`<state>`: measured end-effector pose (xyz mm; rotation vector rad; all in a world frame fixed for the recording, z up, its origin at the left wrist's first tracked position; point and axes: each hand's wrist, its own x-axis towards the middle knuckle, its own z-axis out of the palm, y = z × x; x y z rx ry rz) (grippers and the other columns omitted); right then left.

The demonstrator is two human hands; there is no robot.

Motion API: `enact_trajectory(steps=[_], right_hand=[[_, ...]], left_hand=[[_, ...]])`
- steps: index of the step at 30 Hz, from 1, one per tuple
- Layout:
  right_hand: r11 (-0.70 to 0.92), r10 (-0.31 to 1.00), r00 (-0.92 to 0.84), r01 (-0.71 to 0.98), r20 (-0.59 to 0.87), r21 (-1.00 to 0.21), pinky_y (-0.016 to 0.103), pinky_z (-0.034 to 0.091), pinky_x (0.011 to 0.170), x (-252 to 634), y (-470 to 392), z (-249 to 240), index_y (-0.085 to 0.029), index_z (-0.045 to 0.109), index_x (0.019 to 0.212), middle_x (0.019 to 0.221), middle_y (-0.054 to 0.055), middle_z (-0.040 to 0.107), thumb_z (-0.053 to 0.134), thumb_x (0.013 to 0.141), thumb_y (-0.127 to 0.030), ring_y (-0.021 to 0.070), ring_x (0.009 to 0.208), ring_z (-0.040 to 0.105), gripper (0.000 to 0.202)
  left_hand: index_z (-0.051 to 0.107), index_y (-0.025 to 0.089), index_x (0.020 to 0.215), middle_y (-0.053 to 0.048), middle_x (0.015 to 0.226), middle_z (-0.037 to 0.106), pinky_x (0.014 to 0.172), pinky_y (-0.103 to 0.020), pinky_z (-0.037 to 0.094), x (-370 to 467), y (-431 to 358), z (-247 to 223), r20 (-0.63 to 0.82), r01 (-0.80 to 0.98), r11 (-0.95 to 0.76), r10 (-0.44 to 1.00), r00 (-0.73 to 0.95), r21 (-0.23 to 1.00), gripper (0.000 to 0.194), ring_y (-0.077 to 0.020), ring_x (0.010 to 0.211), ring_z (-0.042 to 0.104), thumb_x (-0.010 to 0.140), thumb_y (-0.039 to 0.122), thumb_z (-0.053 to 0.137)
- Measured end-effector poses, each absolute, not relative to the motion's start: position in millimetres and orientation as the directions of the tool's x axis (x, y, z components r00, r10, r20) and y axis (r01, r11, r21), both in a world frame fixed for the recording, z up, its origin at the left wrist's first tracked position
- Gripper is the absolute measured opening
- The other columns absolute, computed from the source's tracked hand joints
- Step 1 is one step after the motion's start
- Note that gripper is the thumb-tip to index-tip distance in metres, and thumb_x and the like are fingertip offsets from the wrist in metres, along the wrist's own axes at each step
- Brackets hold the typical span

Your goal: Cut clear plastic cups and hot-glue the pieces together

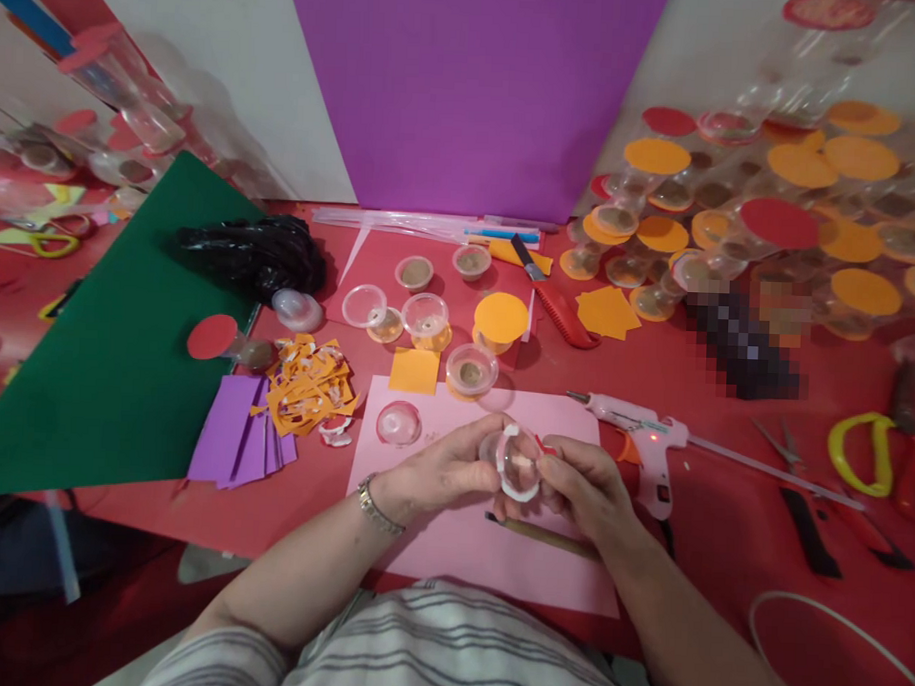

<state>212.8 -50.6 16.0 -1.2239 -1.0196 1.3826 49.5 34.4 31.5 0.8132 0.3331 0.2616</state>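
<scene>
Green sheet, lying flat at far left; black plastic bag resting across its upper corner. Purple paper strips, stacked loosely; torn-looking orange paper scraps, heaped just beside them. Clear plastic lid or shallow cup, on the pink paper sheet. Left hand, over that sheet, thumb and fingers closed around the side of a clear plastic cup; the cup is raised off the surface between both hands, tilted, with a white, ragged-edged paper ring about its rim. Slim brush-like tool, beneath the hands, its far end hidden by the right one. Right hand, thumb and fingertips pinching the ring's edge, where a bit of red shows. Handling note, by judgement: keep the left grip light, since thin plastic may buckle; work the paper in short pinches close to the rim, turning the cup little by little. Pink hot glue gun, lying right of the hands, indicator lit; its nozzle is best kept clear of knuckles.
</scene>
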Motion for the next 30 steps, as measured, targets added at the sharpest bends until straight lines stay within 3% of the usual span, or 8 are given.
enact_trajectory(steps=[5,12,19,24,30], right_hand=[[-0.227,0.973,0.036,-0.073,-0.23,-0.971,0.02,0.025,0.035,216,-46,15,-0.022,0.044,0.058,0.043,-0.007,0.041,0.052,0.089,-0.054,0.0068,0.036,0.031,0.045],[-0.041,0.98,0.197,0.376,0.036,-0.926,0.021,0.025,0.041,215,-41,17,-0.023,0.038,0.059,0.047,-0.008,0.037,0.057,0.084,-0.038,0.0077,0.041,0.032,0.035],[0.067,0.956,0.186,0.614,0.227,-0.787,0.022,0.027,0.043,212,-41,10,-0.024,0.041,0.06,0.047,-0.007,0.041,0.051,0.08,-0.026,0.0095,0.041,0.034,0.022],[0.028,0.981,0.14,0.576,0.132,-0.817,0.022,0.029,0.043,215,-40,13,-0.024,0.041,0.061,0.048,-0.006,0.045,0.048,0.087,-0.028,0.0096,0.042,0.038,0.028],[-0.081,0.995,0.077,0.353,-0.057,-0.932,0.021,0.029,0.043,220,-46,21,-0.023,0.041,0.059,0.05,-0.006,0.042,0.052,0.089,-0.037,0.0091,0.045,0.037,0.036]], left_hand=[[0.053,0.017,0.101,-0.001,0.082,0.062,0.066,-0.025,0.049,50,35,32,-0.172,-0.121,0.557,0.445,0.879,0.822,0.053,-0.0139,0.072,0.061,0.072,0.051,0.08],[0.049,0.018,0.099,0.002,0.081,0.056,0.067,-0.024,0.04,48,37,36,-0.199,0.054,0.273,0.537,0.82,0.961,0.064,-0.011,0.07,0.048,0.066,0.065,0.076],[0.052,0.017,0.103,-0.003,0.095,0.059,0.076,-0.029,0.042,50,38,42,-0.215,0.198,0.094,0.572,0.791,0.976,0.075,-0.0174,0.084,0.052,0.056,0.071,0.078],[0.052,0.016,0.103,0.0,0.083,0.056,0.069,-0.026,0.04,50,37,43,-0.228,0.203,0.107,0.572,0.788,0.973,0.057,-0.0132,0.074,0.047,0.073,0.059,0.073],[0.054,0.016,0.099,0.001,0.078,0.055,0.063,-0.024,0.038,48,36,43,-0.262,0.072,0.382,0.475,0.84,0.921,0.049,-0.0113,0.069,0.047,0.076,0.055,0.072]])
